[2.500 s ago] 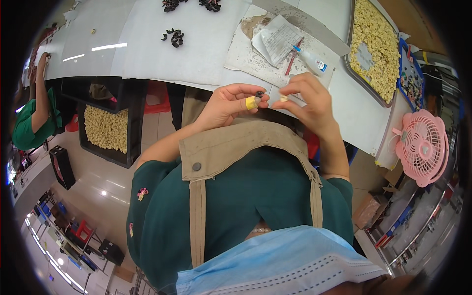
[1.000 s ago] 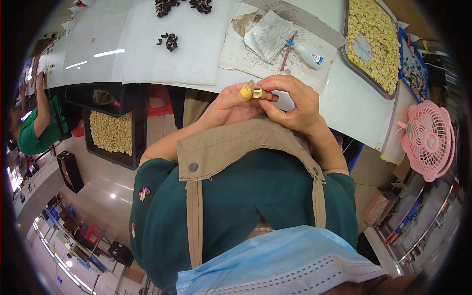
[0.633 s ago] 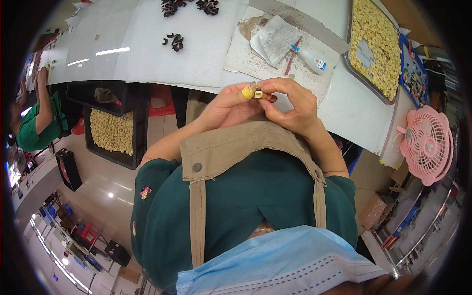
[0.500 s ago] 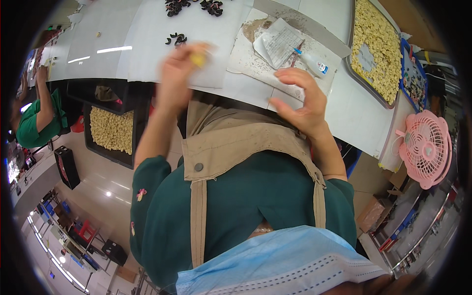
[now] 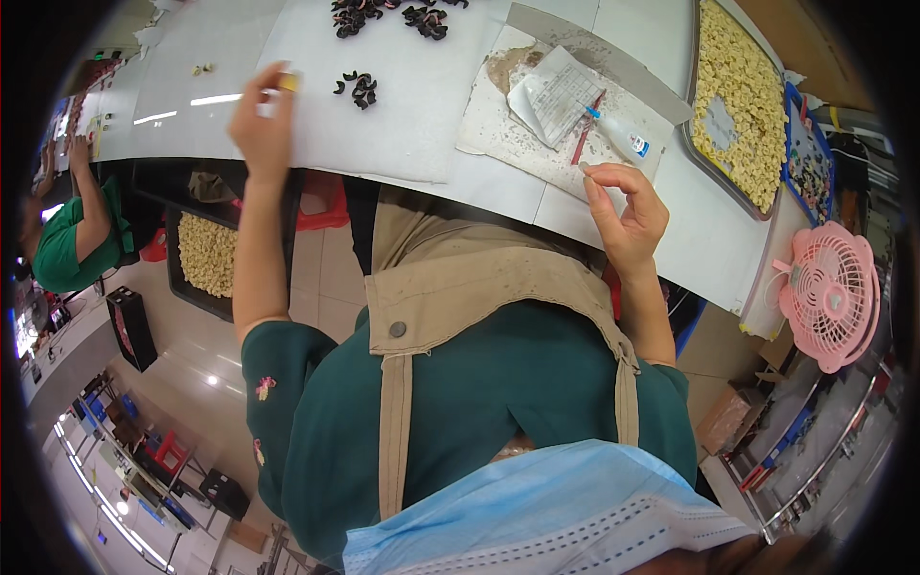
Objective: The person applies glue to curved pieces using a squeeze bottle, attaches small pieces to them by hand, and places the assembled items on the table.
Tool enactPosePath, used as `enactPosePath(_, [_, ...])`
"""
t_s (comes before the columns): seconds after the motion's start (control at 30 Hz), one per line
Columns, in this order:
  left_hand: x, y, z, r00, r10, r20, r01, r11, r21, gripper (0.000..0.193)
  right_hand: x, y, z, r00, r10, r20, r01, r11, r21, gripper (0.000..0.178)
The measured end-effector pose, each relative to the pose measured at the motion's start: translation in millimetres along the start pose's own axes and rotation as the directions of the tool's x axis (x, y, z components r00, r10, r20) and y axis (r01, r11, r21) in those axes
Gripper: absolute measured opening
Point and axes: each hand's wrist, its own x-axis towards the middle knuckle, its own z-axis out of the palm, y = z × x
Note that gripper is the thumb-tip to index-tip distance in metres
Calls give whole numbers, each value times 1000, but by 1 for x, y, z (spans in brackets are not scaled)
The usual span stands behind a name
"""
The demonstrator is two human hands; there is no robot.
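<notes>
My left hand (image 5: 264, 126) is raised over the left part of the table, its fingers pinched around a small yellow piece (image 5: 288, 82). My right hand (image 5: 630, 213) hovers by the near edge of a stained cardboard sheet (image 5: 489, 129). Its thumb and forefinger come together at a tiny greyish thing that I cannot make out. On the cardboard lie a printed paper (image 5: 565, 91), a red stick-like tool (image 5: 581, 144) and a white squeeze bottle with a blue tip (image 5: 623, 136). Small black curved pieces (image 5: 364, 92) lie loose on a white sheet (image 5: 412, 115) between my hands.
More black pieces (image 5: 356, 19) are heaped farther back. A tray of cream-coloured pieces (image 5: 733, 168) stands at the right, beside a blue tray (image 5: 810, 158) and a pink fan (image 5: 829, 295). Below the table at left is a dark bin of cream pieces (image 5: 206, 259). Another person (image 5: 81, 235) works far left.
My left hand has moved left with the yellow piece, away from the black pieces. My right hand has gone from spread fingers to a pinch and shifted slightly right and nearer me.
</notes>
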Motion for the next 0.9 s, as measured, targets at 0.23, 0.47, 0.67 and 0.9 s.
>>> enactPosePath(0.23, [-14,26,16,966,15,258,9,996,-91,22,0,2,0,999,38,1,-38,999,38,13])
enactPosePath(0.47, [13,14,8,878,-148,455,157,987,19,18,4,6,-13,996,51,-70,-50,999,14,9])
enactPosePath(0.67, [-11,31,12,910,-266,318,384,829,-406,22,17,21,-28,975,133,-178,-161,974,-158,14])
enactPosePath(0.9, [-88,129,35,767,-164,620,640,245,-728,26,18,28,-31,963,266,-45,-251,822,-511,30])
